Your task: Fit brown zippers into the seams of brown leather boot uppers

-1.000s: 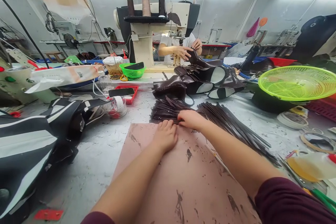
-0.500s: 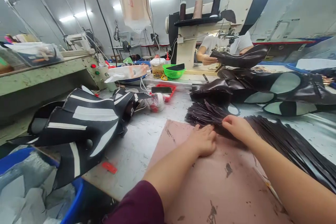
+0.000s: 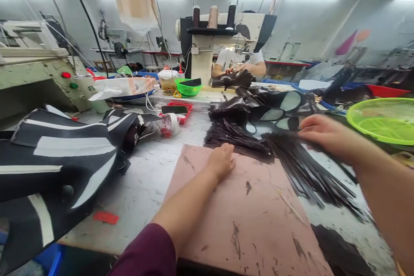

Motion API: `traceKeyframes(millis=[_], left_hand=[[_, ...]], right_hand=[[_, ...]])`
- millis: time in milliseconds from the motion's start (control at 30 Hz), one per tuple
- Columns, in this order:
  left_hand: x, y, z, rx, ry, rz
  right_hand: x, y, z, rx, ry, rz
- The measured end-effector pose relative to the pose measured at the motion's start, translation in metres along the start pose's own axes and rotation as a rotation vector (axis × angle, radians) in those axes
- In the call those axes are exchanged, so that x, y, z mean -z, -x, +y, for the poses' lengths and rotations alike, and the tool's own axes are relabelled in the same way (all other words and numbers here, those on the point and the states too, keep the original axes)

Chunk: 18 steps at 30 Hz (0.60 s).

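My left hand [image 3: 223, 161] rests with curled fingers near the far edge of a pink board [image 3: 207, 207]. What its fingers hold, if anything, is hidden. Just beyond it lies a bundle of thin dark brown leather strips [image 3: 237, 138]. To the right, my right hand [image 3: 323, 133] is raised over the table, slightly blurred, its fingers pinched on a dark leather strip [image 3: 343, 166] that trails down below the hand. More long strips [image 3: 310, 170] fan out across the table under and left of that hand.
Black pieces with white bands [image 3: 77, 146] lie at left. Dark boot uppers [image 3: 229, 112] are piled behind the strips. A jar [image 3: 170, 125], red tray [image 3: 186, 114] and green bowl [image 3: 188, 88] stand farther back. A yellow-green basket [image 3: 381, 138] is at right. A co-worker [image 3: 239, 60] sits behind a sewing machine [image 3: 202, 60].
My right hand has left the near end of the strip bundle and swung right, away from my left hand. My left hand has curled its fingers. The view has turned right.
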State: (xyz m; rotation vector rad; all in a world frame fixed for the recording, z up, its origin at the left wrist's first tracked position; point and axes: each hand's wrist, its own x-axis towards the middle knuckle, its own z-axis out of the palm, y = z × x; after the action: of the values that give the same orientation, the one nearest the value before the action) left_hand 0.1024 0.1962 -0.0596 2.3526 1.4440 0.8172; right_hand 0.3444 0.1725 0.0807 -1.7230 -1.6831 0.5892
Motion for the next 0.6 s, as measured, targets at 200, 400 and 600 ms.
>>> traceKeyframes(millis=[200, 400, 600], left_hand=[[0.051, 0.029, -0.012, 0.26, 0.273, 0.282], [0.104, 0.103, -0.012, 0.34, 0.297, 0.237], [0.085, 0.162, 0.031, 0.043, -0.088, -0.345]], right_hand=[[-0.067, 0.089, -0.033, 0.081, -0.311, -0.644], [-0.119, 0.131, -0.026, 0.093, -0.28, -0.969], [-0.127, 0.143, -0.007, 0.362, 0.189, -0.754]])
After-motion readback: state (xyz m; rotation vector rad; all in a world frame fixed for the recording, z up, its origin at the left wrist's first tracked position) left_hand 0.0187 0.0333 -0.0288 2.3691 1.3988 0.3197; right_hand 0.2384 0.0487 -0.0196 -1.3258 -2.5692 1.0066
